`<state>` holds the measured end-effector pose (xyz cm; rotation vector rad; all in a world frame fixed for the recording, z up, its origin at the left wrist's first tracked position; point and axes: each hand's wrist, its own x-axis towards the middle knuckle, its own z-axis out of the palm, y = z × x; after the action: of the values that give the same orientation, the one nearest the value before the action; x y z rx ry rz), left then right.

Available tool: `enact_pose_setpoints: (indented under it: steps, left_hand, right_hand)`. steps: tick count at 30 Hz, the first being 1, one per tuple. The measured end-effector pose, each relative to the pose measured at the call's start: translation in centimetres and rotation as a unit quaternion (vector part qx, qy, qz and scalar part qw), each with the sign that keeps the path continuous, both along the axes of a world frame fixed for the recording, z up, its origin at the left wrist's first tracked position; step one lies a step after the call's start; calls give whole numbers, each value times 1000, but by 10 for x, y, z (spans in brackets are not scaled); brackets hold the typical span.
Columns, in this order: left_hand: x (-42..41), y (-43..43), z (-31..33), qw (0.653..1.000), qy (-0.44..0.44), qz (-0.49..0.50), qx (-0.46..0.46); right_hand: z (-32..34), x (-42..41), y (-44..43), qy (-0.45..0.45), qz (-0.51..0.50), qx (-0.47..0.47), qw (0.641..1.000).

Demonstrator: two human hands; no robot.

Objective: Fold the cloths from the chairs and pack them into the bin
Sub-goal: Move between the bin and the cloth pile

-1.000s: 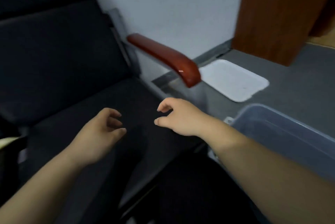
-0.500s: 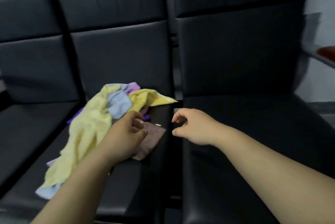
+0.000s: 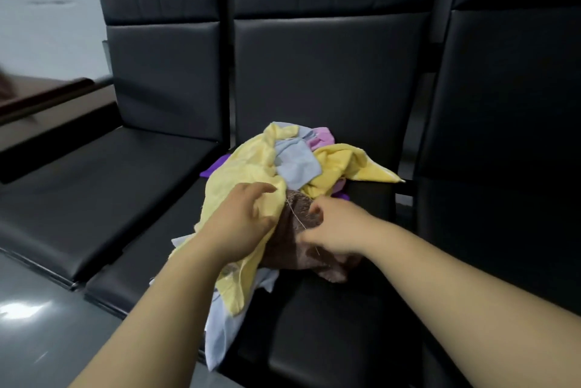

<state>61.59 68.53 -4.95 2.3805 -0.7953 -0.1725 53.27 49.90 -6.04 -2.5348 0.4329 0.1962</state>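
Your cloths lie in one loose heap on the seat of the middle chair [image 3: 330, 89], toward its left half. Your left hand [image 3: 242, 224] sits on the near-left part of that seat, its fingers curled into a fold of the big yellow cloth [image 3: 239, 167], which they grip. Your right hand [image 3: 333, 230] is near the seat's centre, just beside the left one, thumb and fingers bent into the brown cloth [image 3: 289, 249] and pinching it; a thin loose thread [image 3: 295, 214] crosses that cloth between your two hands.

Closer to the chair's backrest, a pale blue cloth [image 3: 297, 164] lies on top of the heap, with a pink cloth [image 3: 320, 136] behind it and a second yellow cloth [image 3: 345, 161] pointing toward the seat's right edge. A purple cloth [image 3: 217, 166] peeks out at the seat's left edge. A white cloth [image 3: 220, 334] hangs over the seat's front-left corner.

Matching black chairs stand on either side: the left chair [image 3: 163, 73] and the right chair [image 3: 509, 104]. Beyond the left chair is a blurred wooden armrest [image 3: 47, 95].
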Motion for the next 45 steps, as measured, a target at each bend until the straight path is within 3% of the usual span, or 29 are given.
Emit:
enact_pose_setpoints:
  steps: [3, 5, 7, 9, 11, 13, 18, 22, 28, 32, 34, 36, 39, 41, 42, 43, 45]
  left_hand:
    - [-2, -14, -14, 993, -4, -67, 97]
    - [-2, -20, -24, 981, -9, -57, 183]
    - [-2, -24, -30, 978, 1, -34, 207]
    - [-3, -27, -31, 983, 25, -22, 180]
    - [-2, -28, -31, 988, 39, -16, 150]
    - [-2, -30, -32, 990, 36, -8, 134]
    - [-11, -34, -31, 982, 22, -8, 187]
    - [-20, -33, -29, 977, 29, 0, 214]
    - [-47, -60, -11, 989, 1, -31, 145]
    - [-68, -89, -5, 991, -47, -129, 1]
    - [-80, -102, 0, 971, 82, -177, -137]
    - [-95, -113, 9, 919, 265, -186, -223]
    - [-121, -137, 13, 851, 417, -209, -241]
    - [-137, -161, 10, 825, 475, -195, -236]
    - [-144, -172, 7, 832, 473, -173, -231]
    - [-149, -182, 1, 865, 430, -148, -210]
    - [-156, -199, -14, 961, 238, -93, -106]
  right_hand:
    - [-21, -2, 4, 51, 39, -112, 992]
    - [-24, -7, -8, 30, 34, -85, 995]
    - [-18, -13, -25, -12, 17, 12, 1000]
    - [-3, -24, -38, -77, -31, 174, 981]
    - [13, -34, -48, -150, -92, 332, 927]
    - [27, -42, -56, -205, -146, 419, 873]
    - [43, -52, -65, -262, -237, 544, 761]
    - [51, -49, -83, -247, -272, 651, 664]
    - [38, -64, -90, -187, -295, 637, 688]
    - [41, -88, -93, -163, -307, 646, 679]
    - [52, -105, -99, -163, -320, 631, 687]
    - [63, -128, -114, -165, -342, 599, 705]
    - [75, -170, -142, -143, -400, 546, 722]
    - [75, -202, -161, -131, -444, 511, 724]
    - [72, -216, -169, -139, -469, 485, 725]
    - [63, -227, -180, -150, -490, 443, 736]
    - [41, -253, -197, -155, -531, 256, 793]
